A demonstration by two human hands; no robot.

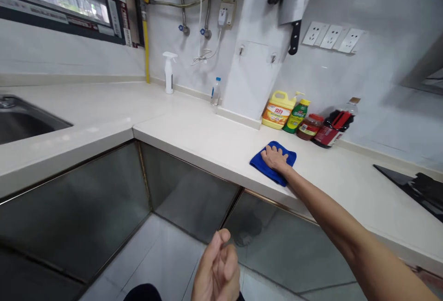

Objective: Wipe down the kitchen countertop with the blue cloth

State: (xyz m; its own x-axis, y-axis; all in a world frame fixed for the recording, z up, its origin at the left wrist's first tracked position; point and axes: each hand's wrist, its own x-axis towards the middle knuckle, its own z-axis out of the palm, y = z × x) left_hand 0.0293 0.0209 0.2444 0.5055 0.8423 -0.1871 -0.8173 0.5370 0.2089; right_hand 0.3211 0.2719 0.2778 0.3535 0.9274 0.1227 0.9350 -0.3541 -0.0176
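Note:
A folded blue cloth (259, 162) lies on the white countertop (194, 130), close to its front edge. My right hand (275, 157) presses down on it from above, its fingers bent over the fabric and holding it against the surface. Lower down, in front of the cabinet doors, my left hand (218, 266) hangs in the air with the palm partly showing. Its fingers are loosely curled and nothing is visible in them. Behind the cloth stand a yellow detergent jug (277, 111) and a green bottle with a yellow cap (296, 117).
Along the wall are a red-lidded jar (310, 126) and a large dark bottle (334, 126). A knife (295, 37) hangs above. Further left stand a clear bottle (215, 92), a white spray bottle (169, 74) and the sink (31, 119). A black cooktop (411, 185) lies right.

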